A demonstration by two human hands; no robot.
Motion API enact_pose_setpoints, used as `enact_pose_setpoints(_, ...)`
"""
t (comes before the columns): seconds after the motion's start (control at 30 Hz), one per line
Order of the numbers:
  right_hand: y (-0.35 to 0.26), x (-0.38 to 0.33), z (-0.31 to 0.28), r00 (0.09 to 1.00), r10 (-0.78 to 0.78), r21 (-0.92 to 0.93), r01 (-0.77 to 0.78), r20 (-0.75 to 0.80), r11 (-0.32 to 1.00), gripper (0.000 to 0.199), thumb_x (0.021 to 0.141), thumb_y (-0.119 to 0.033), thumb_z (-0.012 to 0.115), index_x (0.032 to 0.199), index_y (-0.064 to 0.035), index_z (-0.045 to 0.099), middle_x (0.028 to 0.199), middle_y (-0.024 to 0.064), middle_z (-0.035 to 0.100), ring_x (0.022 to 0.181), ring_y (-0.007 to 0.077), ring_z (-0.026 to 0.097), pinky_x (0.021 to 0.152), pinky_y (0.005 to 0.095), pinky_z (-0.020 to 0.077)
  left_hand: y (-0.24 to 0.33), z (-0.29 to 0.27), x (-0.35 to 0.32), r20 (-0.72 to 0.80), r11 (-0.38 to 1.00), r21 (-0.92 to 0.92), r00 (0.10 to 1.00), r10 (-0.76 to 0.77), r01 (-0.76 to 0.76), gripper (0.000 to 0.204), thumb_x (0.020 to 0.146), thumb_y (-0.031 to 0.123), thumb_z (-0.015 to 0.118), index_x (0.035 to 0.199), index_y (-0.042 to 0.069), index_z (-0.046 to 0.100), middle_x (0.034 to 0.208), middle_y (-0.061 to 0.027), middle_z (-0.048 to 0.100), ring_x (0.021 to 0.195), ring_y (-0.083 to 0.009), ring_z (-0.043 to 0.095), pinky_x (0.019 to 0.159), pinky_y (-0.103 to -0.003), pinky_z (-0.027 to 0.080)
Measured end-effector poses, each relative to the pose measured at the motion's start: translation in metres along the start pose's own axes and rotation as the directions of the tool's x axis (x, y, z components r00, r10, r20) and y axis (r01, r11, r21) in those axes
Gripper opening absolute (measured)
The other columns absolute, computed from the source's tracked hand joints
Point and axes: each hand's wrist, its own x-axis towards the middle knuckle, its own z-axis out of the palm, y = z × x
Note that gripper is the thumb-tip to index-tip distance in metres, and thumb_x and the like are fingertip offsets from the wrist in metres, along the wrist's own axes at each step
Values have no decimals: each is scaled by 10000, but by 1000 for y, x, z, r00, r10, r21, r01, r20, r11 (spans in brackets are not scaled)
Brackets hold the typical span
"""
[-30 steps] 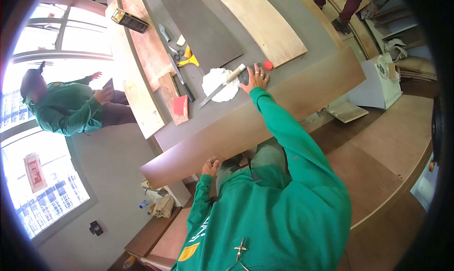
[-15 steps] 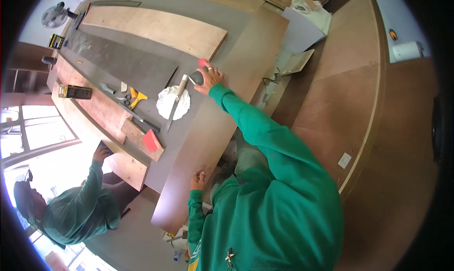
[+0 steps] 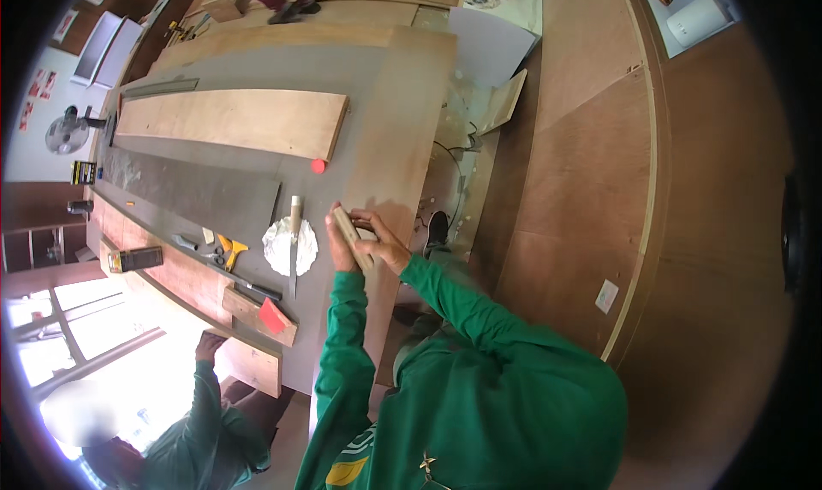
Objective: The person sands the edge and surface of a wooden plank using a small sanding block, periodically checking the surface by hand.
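Note:
Over the worktop edge in front of me, both my hands hold a flat, pale wooden block (image 3: 347, 228), tilted on edge. My left hand (image 3: 340, 244) is pressed along its left side with the fingers nearly straight. From the right, my right hand (image 3: 384, 243) grips it with bent fingers; part of the block is hidden by them. Left of my hands, a scraper (image 3: 294, 242) with a pale handle and long blade rests across a round white mass of paste (image 3: 272, 247). A red disc (image 3: 318, 166) lies beyond, beside a long wooden panel (image 3: 235, 122).
Farther left lie a yellow spreader (image 3: 231, 250), a dark-handled tool (image 3: 257, 289), a red piece (image 3: 274, 316) and a tin (image 3: 135, 260). A co-worker's hand (image 3: 209, 345) touches a curved wooden panel (image 3: 253, 372). To my right stands a large brown panel (image 3: 582, 173).
My right hand has drawn back toward me from near the red disc, bringing the block. My left hand has risen from the worktop's near edge to meet it. The view has turned.

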Motion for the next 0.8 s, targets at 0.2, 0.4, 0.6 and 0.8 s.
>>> enact_pose_setpoints(0.2, -25, 82, -120, 958, -55, 213, 118, -281, 970, 601, 836, -237, 660, 1320, -42, 362, 1231, 143, 468, 1170, 237, 474, 988, 372, 394, -41, 138, 88, 177, 996, 92, 984, -15, -2, 639, 988, 514, 287, 1373, 17, 400, 1314, -159, 477, 1191, -270, 465, 1034, -367, 342)
enact_pose_setpoints(0.4, -52, 130, -262, 831, -125, 165, 251, -542, 954, 575, 828, -247, 618, 1339, -77, 417, 1251, 85, 466, 1134, 170, 459, 962, 312, 382, -78, 220, 205, 356, 690, 604, 909, 215, -400, 587, 962, 452, 391, 1360, 21, 415, 1391, -209, 404, 1304, -352, 361, 1086, -450, 275)
enact_pose_setpoints(0.6, 16, 145, -301, 663, -151, -129, 82, -734, 988, 609, 865, -209, 577, 1420, -78, 366, 1439, 124, 366, 1324, 243, 345, 1094, 357, 277, -118, 258, 267, 489, 59, 858, 847, 208, -510, 531, 918, 338, 464, 1383, 86, 407, 1494, -113, 302, 1406, -318, 204, 1125, -562, 94)
enact_pose_setpoints(0.8, 43, 188, -309, 619, -196, -237, 16, -760, 971, 674, 856, -211, 555, 1456, -47, 296, 1481, 163, 312, 1366, 291, 281, 1125, 407, 192, -125, 265, 271, 502, -58, 865, 852, 148, -499, 545, 893, 257, 435, 1407, 91, 366, 1515, -120, 261, 1431, -324, 127, 1135, -556, 17)
